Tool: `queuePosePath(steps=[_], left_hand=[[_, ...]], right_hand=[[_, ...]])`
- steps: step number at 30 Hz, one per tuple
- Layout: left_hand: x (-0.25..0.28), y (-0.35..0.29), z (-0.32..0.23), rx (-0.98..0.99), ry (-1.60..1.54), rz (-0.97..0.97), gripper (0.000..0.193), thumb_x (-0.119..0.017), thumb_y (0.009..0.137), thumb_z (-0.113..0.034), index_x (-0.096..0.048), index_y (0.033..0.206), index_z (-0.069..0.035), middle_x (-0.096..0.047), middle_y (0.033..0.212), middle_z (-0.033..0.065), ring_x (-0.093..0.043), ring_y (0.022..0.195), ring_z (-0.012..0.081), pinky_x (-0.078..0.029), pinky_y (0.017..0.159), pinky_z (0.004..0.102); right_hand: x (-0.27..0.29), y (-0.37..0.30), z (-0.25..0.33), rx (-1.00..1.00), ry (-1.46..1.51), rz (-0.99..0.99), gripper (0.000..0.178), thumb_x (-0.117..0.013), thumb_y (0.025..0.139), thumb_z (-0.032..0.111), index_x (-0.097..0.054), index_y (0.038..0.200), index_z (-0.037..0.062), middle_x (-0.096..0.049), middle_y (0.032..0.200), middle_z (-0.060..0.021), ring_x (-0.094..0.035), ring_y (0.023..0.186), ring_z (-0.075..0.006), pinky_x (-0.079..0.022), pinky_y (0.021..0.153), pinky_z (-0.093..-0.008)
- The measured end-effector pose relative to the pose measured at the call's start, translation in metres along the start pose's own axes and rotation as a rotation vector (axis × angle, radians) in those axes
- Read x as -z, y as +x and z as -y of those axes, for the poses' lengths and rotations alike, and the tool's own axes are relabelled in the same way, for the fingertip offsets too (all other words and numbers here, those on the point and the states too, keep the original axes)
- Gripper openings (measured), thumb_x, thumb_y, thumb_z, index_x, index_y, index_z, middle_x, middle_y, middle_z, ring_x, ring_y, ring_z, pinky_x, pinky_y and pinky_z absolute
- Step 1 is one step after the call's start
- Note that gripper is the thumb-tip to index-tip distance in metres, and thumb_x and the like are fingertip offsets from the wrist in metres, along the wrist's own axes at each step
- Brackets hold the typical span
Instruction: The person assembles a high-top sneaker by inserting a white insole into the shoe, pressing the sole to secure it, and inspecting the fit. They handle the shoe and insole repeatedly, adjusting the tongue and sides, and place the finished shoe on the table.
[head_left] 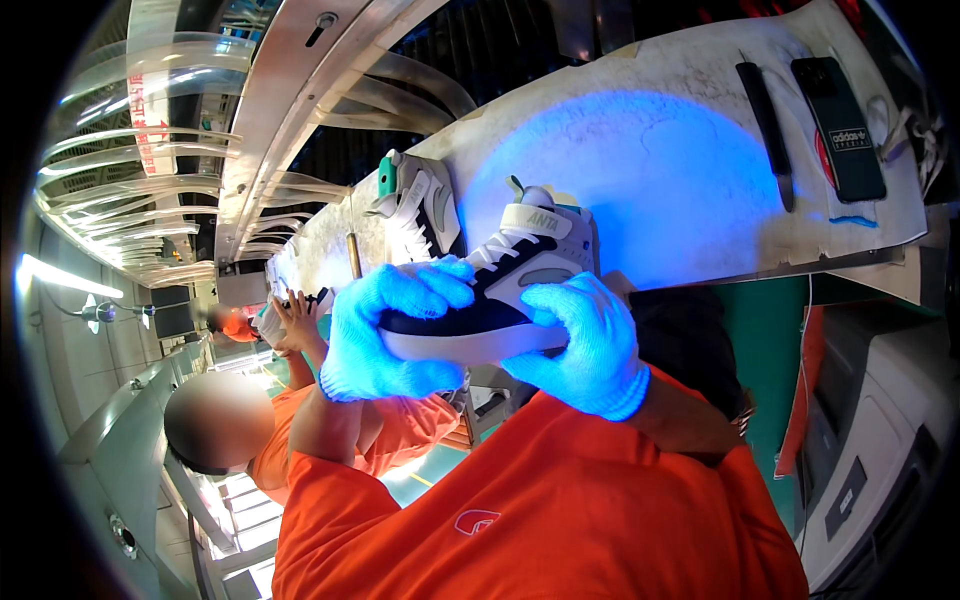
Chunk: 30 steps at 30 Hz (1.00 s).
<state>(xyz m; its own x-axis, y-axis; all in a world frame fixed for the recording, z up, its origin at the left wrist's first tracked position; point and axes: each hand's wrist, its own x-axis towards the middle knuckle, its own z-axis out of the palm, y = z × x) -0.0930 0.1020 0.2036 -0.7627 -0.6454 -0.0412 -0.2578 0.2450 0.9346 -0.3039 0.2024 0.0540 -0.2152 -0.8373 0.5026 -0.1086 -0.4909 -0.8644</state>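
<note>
Between both gloved hands I hold a high-top sneaker (510, 290), dark and grey with white laces and a pale sole, its toe pointing left and its sole edge facing me. My left hand (395, 320), in a white knit glove lit blue, wraps around the toe end. My right hand (585, 340), gloved the same way, grips the sole edge and side nearer the heel, thumb on the upper. Just beyond, a second sneaker (425, 205) with a green piece at its collar stands on the covered worktable (680, 250).
A blue light patch falls on the worktable. At its right end lie a black-handled knife-like tool (770, 135) and a phone (838, 128). A metal frame with clear curtain strips (145, 130) rises at the left. A co-worker in orange (280, 440) stands close on my left.
</note>
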Motion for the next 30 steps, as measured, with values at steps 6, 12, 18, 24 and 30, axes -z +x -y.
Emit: queuePosePath(steps=[6, 12, 18, 24, 30], left_hand=[[0.002, 0.0, -0.001, 0.037, -0.03, -0.004, 0.06, -0.106, 0.066, -0.011, -0.068, 0.113, -0.004, -0.077, 0.122, 0.0224, -0.071, 0.127, 0.0409, -0.043, 0.122, 0.0613], [0.005, 0.0, 0.005, 0.002, -0.033, 0.01, 0.061, -0.105, 0.062, -0.014, -0.068, 0.11, -0.004, -0.077, 0.12, 0.0219, -0.071, 0.123, 0.0414, -0.042, 0.122, 0.0621], [0.011, 0.001, 0.011, -0.034, -0.066, 0.025, 0.056, -0.106, 0.068, -0.013, -0.069, 0.109, -0.005, -0.077, 0.122, 0.0227, -0.071, 0.127, 0.0411, -0.048, 0.118, 0.0596], [0.011, -0.005, -0.01, 0.299, -0.046, -0.137, 0.094, -0.103, 0.072, -0.028, -0.06, 0.152, -0.001, -0.062, 0.155, 0.0188, -0.057, 0.146, 0.0336, -0.041, 0.125, 0.0509], [0.023, 0.012, -0.03, 0.718, -0.055, -0.002, 0.101, -0.1, 0.074, -0.026, -0.054, 0.162, -0.003, -0.068, 0.149, 0.0149, -0.067, 0.13, 0.025, -0.052, 0.115, 0.0389]], right_hand=[[-0.001, 0.006, -0.002, -0.027, 0.03, 0.006, 0.066, -0.103, 0.067, 0.022, -0.068, 0.121, 0.0065, -0.069, 0.092, -0.0076, -0.066, 0.08, -0.0278, -0.054, 0.069, -0.0422], [0.006, 0.011, 0.002, -0.071, -0.023, 0.096, 0.068, -0.103, 0.067, 0.024, -0.068, 0.123, 0.0067, -0.068, 0.099, -0.0088, -0.067, 0.085, -0.029, -0.055, 0.073, -0.0444], [0.017, 0.043, 0.011, 0.046, -0.261, 0.246, 0.084, -0.099, 0.07, 0.031, -0.063, 0.141, 0.004, -0.066, 0.126, -0.0171, -0.066, 0.116, -0.0384, -0.05, 0.107, -0.0565], [-0.015, 0.065, -0.011, 0.196, -0.314, 0.516, 0.107, -0.093, 0.072, 0.043, -0.048, 0.157, -0.0035, -0.061, 0.144, -0.02, -0.056, 0.141, -0.0381, -0.023, 0.132, -0.0617], [-0.022, 0.058, -0.011, 0.162, -0.257, 0.447, 0.12, -0.097, 0.07, 0.04, -0.038, 0.164, -0.0057, -0.058, 0.145, -0.0262, -0.052, 0.142, -0.0467, -0.028, 0.131, -0.0593]])
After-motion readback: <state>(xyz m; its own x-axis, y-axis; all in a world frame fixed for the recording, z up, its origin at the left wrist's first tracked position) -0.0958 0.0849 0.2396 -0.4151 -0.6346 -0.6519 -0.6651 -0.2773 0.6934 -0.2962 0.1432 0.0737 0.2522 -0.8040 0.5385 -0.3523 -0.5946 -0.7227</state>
